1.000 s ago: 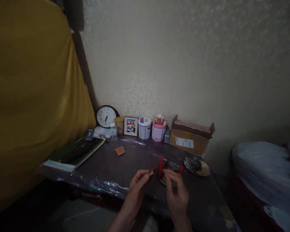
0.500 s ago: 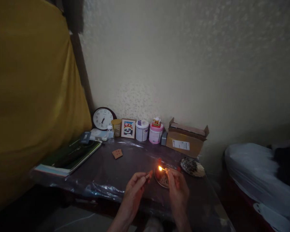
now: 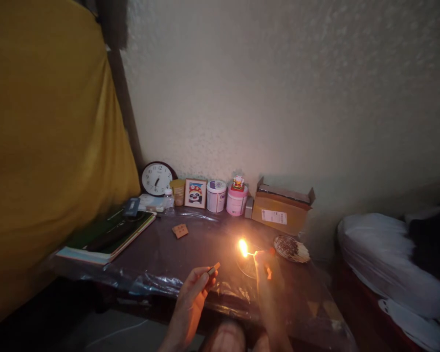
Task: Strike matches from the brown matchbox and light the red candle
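My right hand (image 3: pixel 266 274) pinches a burning match (image 3: pixel 251 253), its bright flame (image 3: pixel 243 247) pointing up and to the left. Beneath the flame lies a small round dish (image 3: pixel 246 272), partly hidden by the hand and the glare. My left hand (image 3: pixel 195 289) is closed on a small matchbox (image 3: pixel 213 268), held a little above the table's near part and apart from the match. To the right of my right hand rests a flat oval brush-like thing (image 3: pixel 291 248), dark at one end and pale at the other.
A small brown card-like piece (image 3: pixel 180 231) lies mid-table. Along the wall stand a clock (image 3: pixel 157 179), a panda picture (image 3: pixel 195 193), a white tin (image 3: pixel 216 196), a pink tin (image 3: pixel 236 201) with a figurine, and a cardboard box (image 3: pixel 280 210). Books (image 3: pixel 106 239) lie left.
The match flame has grown much larger and lights the table and wall. My left hand has moved left and down, away from the match; my right hand stays over the dish.
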The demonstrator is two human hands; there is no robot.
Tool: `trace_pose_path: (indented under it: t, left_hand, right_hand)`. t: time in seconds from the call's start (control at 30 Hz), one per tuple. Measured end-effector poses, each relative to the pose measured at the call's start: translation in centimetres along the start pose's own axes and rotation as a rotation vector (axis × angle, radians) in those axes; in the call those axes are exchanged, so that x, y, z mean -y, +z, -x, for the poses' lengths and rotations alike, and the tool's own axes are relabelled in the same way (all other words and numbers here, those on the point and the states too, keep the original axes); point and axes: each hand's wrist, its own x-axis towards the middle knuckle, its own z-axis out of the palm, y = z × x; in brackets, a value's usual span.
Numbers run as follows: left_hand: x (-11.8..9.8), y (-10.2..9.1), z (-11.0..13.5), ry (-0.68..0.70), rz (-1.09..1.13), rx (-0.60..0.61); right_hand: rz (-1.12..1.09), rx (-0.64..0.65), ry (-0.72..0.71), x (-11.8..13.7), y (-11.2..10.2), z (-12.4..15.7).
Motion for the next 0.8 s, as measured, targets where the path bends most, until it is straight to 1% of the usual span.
trace_pose_path:
  t: [0.2,0.33,0.5,0.67,0.8]
  left_hand:
    - [-0.5,-0.5,0.2,0.008,-0.016,-0.033]
    - [-0.7,-0.7,0.4,0.000,-0.040,-0.038]
    - [-0.8,-0.7,0.3,-0.013,-0.027,-0.057]
    - [-1.0,-0.5,0.2,-0.016,-0.006,-0.126]
    - [-0.9,-0.6,0.4,-0.024,0.011,-0.116]
  right_hand:
    - [-0.031,-0.010,-0.054,-2.2,0.6,-0.3]
    - [-0.052,-0.046,-0.109,-3.5,0.9,-0.6]
    - [-0.065,-0.011,-0.101,-3.6,0.7,-0.8]
    - [-0.071,0.035,-0.103,-3.3,0.5,-0.9]
    - [-0.069,0.037,-0.091,-3.1,0.4,-1.0]
